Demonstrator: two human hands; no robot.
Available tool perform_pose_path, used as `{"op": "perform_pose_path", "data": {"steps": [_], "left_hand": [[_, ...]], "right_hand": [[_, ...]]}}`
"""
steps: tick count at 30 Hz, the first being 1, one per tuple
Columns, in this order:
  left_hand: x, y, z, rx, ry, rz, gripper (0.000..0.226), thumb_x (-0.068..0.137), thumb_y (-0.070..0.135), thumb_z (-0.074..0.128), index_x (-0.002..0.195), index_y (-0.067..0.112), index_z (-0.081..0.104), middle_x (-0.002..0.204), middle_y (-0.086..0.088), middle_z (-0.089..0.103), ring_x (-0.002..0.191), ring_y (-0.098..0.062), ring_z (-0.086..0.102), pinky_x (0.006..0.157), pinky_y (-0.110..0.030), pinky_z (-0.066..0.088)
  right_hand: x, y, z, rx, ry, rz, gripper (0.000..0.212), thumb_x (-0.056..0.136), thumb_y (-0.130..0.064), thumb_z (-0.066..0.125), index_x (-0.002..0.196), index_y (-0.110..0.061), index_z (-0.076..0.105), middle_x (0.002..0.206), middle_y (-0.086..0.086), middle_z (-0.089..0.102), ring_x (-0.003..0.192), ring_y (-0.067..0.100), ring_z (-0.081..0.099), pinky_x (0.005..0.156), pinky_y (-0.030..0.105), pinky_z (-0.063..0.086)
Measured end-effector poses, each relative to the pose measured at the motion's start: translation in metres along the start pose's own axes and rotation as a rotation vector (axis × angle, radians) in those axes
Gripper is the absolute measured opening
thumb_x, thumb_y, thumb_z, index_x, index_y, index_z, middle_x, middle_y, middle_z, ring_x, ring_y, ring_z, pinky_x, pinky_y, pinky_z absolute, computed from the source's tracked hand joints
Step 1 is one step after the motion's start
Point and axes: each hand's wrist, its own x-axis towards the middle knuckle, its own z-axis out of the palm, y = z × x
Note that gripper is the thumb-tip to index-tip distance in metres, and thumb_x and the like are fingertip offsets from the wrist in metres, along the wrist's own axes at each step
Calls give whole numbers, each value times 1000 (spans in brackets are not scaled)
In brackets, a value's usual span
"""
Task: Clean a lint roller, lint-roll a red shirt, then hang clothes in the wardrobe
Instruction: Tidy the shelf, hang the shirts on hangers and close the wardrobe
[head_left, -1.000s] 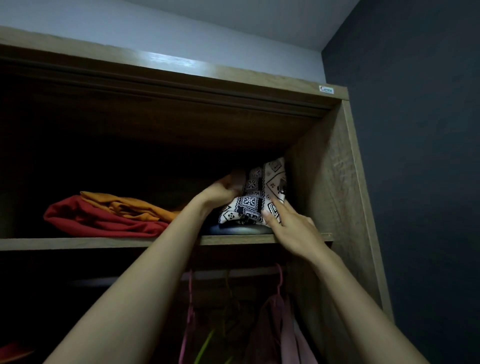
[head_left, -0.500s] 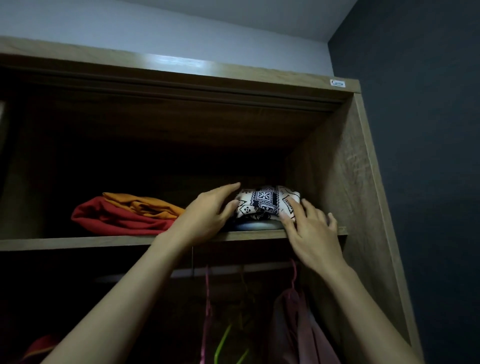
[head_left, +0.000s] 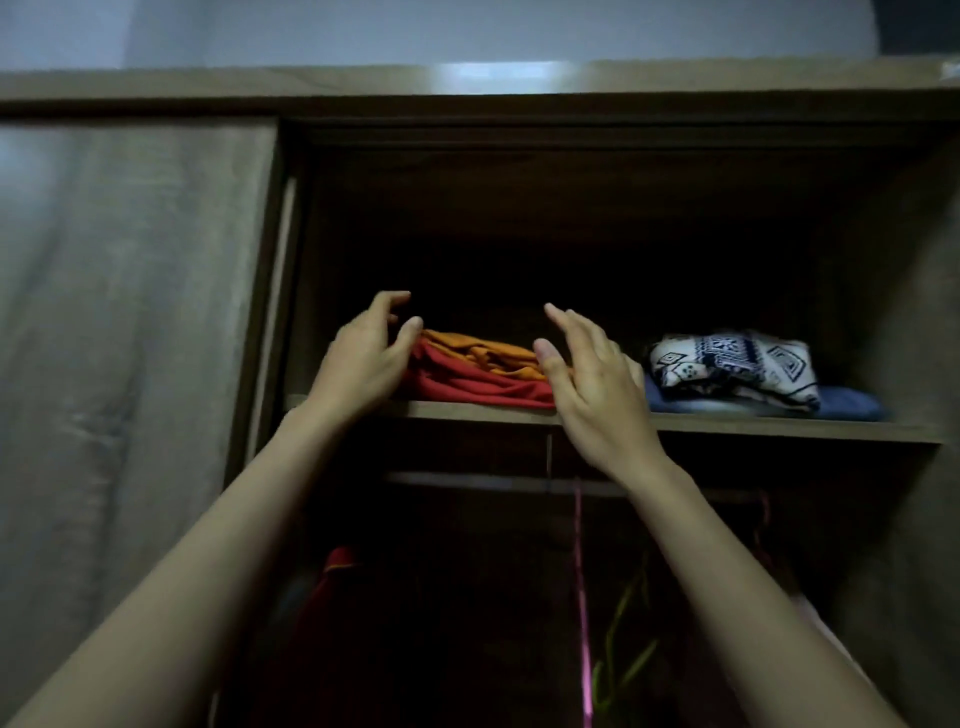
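Hands are both up at the top shelf (head_left: 779, 428) of the open wardrobe (head_left: 519, 109), one at each end of a folded pile near the centre of my feed. The pile is a red shirt (head_left: 467, 382) lying flat on the board with an orange garment (head_left: 483, 351) on top of it.

My left hand (head_left: 363, 358) sits at the pile's 9 o'clock end, fingers loosely curved and apart and gripping nothing. Its thumb tip is right at the edge of the cloth; I cannot tell whether it touches. My right hand (head_left: 592, 379) is at the pile's 3 o'clock end, in front of it, fingers straight and slightly spread, palm turned toward the pile, holding nothing.

Further out at 3 o'clock on the same shelf, well apart from the red shirt, a black-and-white patterned cloth (head_left: 727, 364) rests on a folded blue garment (head_left: 852, 402).

At 9 o'clock the closed sliding door (head_left: 130, 312) fills the frame edge. Below the shelf, toward 6 o'clock, a rail (head_left: 467, 480) carries a pink hanger (head_left: 582, 597) and a green hanger (head_left: 623, 649). At 7 o'clock a second red garment (head_left: 337, 561) shows in the dark; I cannot make out how it hangs.
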Motion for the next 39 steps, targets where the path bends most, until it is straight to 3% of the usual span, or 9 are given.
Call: {"op": "perform_pose_path", "data": {"steps": [5, 11, 14, 18, 22, 24, 29, 35, 39], "left_hand": [[14, 3, 3, -37, -274, -128, 48, 101, 42, 39, 141, 18, 45, 137, -13, 53, 126, -27, 50, 97, -32, 39], [26, 10, 12, -63, -306, -53, 43, 100, 41, 41, 139, 22, 47, 133, -9, 56, 111, -16, 54, 82, -23, 39], [32, 14, 16, -47, -349, -63, 42, 100, 41, 42, 135, 19, 51, 128, -8, 58, 102, -14, 54, 81, -24, 39], [44, 18, 21, 56, -413, -202, 52, 98, 50, 42, 131, 12, 55, 126, -12, 58, 111, -25, 56, 86, -31, 44], [54, 30, 32, 136, -408, -295, 60, 91, 60, 47, 119, 8, 60, 115, -13, 59, 107, -31, 59, 84, -36, 47], [58, 38, 37, 158, -402, -261, 50, 91, 52, 55, 113, 8, 61, 105, -9, 60, 100, -26, 62, 77, -32, 49], [58, 42, 46, 35, -421, -146, 19, 94, 19, 59, 111, 22, 68, 106, -2, 64, 93, -15, 63, 74, -25, 52], [46, 26, 53, -378, -155, -36, 26, 88, 0, 57, 80, 25, 60, 89, 1, 62, 71, -8, 60, 63, -19, 51], [38, 27, 50, -595, 68, 109, 30, 85, -8, 54, 72, 19, 54, 75, 5, 55, 68, 2, 52, 66, -15, 42]], "right_hand": [[6, -2, 28, -123, -38, 74, 55, 98, -53, 21, 146, -28, 29, 148, 0, 40, 136, 18, 36, 114, 47, 16], [1, -3, 33, -220, 22, 99, 55, 99, -50, 20, 144, -22, 35, 142, 1, 48, 131, 17, 43, 113, 44, 19], [-3, 1, 33, -270, 52, 105, 55, 100, -50, 19, 141, -20, 41, 136, 0, 54, 127, 16, 47, 111, 41, 22], [-6, 4, 34, -352, 74, 111, 57, 98, -50, 17, 135, -20, 49, 128, -1, 61, 119, 16, 54, 103, 39, 29], [-4, 1, 33, -421, 23, 151, 51, 100, -48, 20, 133, -22, 50, 123, 0, 63, 116, 19, 54, 97, 38, 30], [-4, 1, 31, -444, 3, 144, 51, 100, -47, 19, 132, -24, 50, 122, -1, 63, 115, 20, 54, 96, 37, 29], [-5, 3, 30, -436, 10, 118, 54, 100, -50, 18, 132, -22, 51, 123, 0, 63, 116, 20, 54, 96, 38, 30], [-5, 2, 28, -401, 17, 131, 58, 99, -53, 17, 142, -21, 38, 139, 4, 50, 128, 22, 44, 101, 39, 29], [-4, -3, 27, -333, 31, 170, 61, 95, -55, 17, 149, -26, 22, 153, 11, 31, 138, 26, 32, 107, 43, 25]]}}
